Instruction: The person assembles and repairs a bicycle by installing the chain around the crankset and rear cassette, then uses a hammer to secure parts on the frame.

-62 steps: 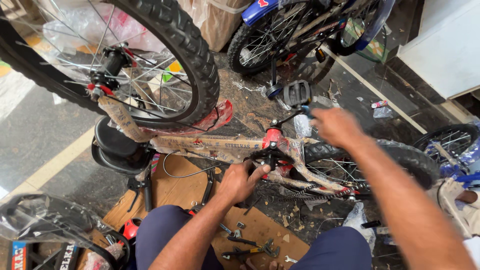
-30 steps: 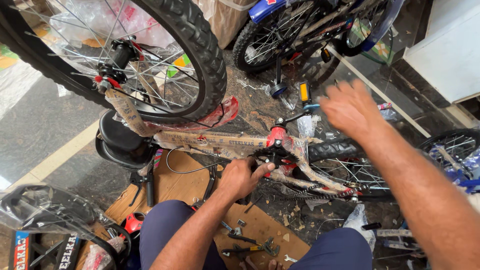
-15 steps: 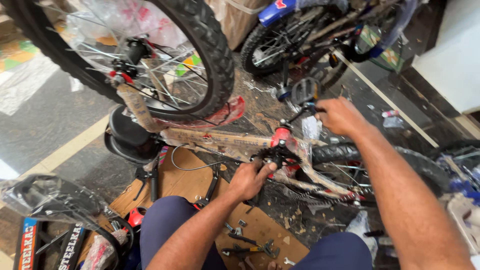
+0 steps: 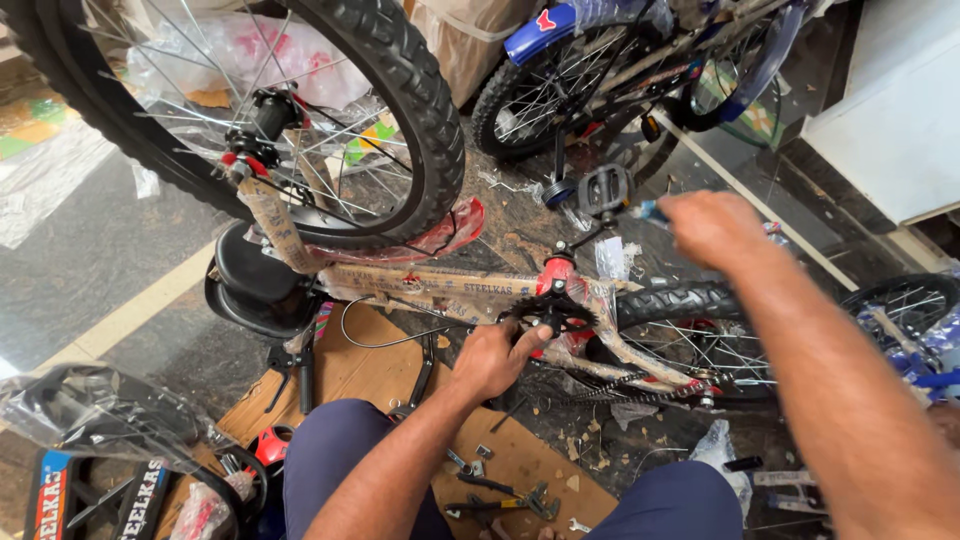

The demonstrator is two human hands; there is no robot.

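Observation:
An upside-down bicycle lies in front of me, its frame [image 4: 430, 282] wrapped in brown paper and plastic. My left hand [image 4: 492, 357] grips the black chainring [image 4: 553, 314] by the red bottom bracket. My right hand [image 4: 712, 226] is closed on a small tool with a blue end [image 4: 645, 211], held against the black pedal [image 4: 605, 188] on the raised crank arm. The chain [image 4: 600, 385] hangs loose towards the rear wheel [image 4: 700, 305].
The large front wheel [image 4: 410, 110] rises at upper left above the black saddle [image 4: 250, 272]. A second, blue bicycle [image 4: 590, 60] stands behind. Cardboard [image 4: 350, 370] with loose wrenches and pliers [image 4: 505, 492] lies between my knees. A wrapped black part [image 4: 95, 420] sits at lower left.
My right hand has swung a little around the pedal and now sits just right of it. My left hand has stayed on the chainring. The view shifted slightly.

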